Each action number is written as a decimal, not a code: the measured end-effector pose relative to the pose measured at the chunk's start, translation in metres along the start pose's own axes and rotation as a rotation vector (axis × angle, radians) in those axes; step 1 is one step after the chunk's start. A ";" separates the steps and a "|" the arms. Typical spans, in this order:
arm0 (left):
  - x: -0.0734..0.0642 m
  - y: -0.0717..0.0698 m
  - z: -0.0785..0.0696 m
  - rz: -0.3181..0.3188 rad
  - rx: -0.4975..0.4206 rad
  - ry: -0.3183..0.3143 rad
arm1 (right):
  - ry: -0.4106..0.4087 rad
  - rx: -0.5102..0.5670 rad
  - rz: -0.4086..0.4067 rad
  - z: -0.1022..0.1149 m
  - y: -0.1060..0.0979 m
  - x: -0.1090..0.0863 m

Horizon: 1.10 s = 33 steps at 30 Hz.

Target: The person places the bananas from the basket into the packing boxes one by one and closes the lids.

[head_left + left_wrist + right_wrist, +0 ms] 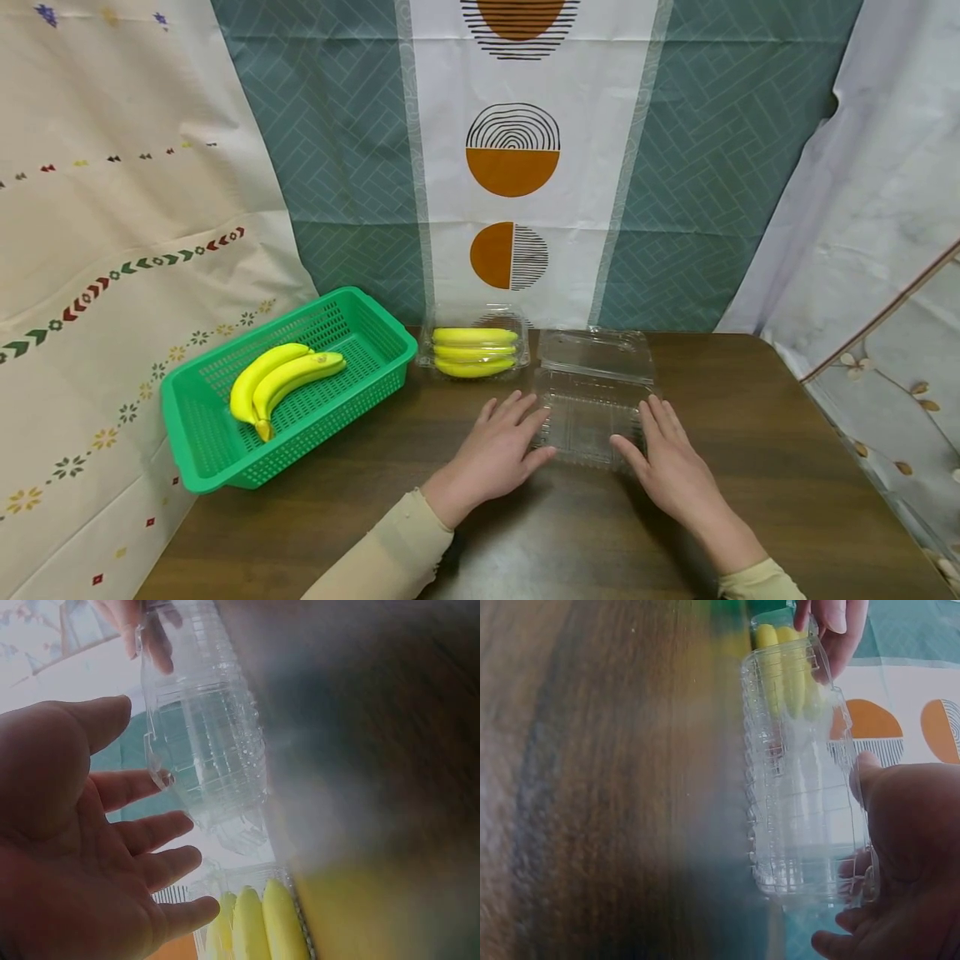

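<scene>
The step in hand looks like steadying the transparent tray (585, 425), which sits bare on the table (555, 542) between the 2 hands. Light, even pressure from both sides suits it best, since thin plastic probably buckles if squeezed; the lid (596, 354) is best left folded back, so it cannot swing over the opening.

The left hand (495, 454) and right hand (671, 467) flank the tray with fingers extended, grasping nothing; through such glassy plastic, firm contact is hard to confirm.

The tray opens upward, hinge on the far side, its long axis apparently left to right, matching the 3 bananas (474, 352) in the box (523, 354) beyond. In the basket (337, 415), the 2 bananas (296, 379) have their joined stem toward the person, tips pointing away and rightward.
</scene>
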<state>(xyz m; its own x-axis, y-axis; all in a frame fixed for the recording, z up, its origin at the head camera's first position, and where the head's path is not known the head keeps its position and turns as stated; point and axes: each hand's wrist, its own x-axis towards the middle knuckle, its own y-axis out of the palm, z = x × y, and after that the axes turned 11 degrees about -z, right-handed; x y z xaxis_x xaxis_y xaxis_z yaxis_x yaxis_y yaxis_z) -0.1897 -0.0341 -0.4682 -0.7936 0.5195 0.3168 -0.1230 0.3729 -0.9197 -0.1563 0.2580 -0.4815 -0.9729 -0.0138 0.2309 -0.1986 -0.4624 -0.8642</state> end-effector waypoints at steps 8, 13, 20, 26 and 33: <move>-0.001 -0.001 0.004 0.007 -0.004 -0.014 | -0.004 0.016 0.006 0.001 0.000 0.001; -0.002 -0.001 0.006 0.008 -0.010 -0.014 | 0.004 0.037 0.021 -0.006 -0.002 0.001; -0.001 -0.002 0.005 -0.001 0.003 -0.018 | 0.025 0.073 0.054 -0.012 -0.006 0.000; -0.001 -0.001 0.005 0.001 0.004 -0.018 | 0.032 0.073 0.064 -0.016 -0.007 0.001; -0.001 -0.001 0.005 0.010 0.004 -0.019 | 0.030 0.086 0.079 -0.021 -0.008 0.000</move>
<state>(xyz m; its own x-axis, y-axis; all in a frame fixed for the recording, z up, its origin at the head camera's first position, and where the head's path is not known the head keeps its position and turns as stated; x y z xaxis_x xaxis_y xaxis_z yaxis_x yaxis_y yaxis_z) -0.1922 -0.0388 -0.4683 -0.8063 0.5083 0.3026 -0.1168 0.3646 -0.9238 -0.1569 0.2798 -0.4844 -0.9884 -0.0267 0.1493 -0.1120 -0.5352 -0.8373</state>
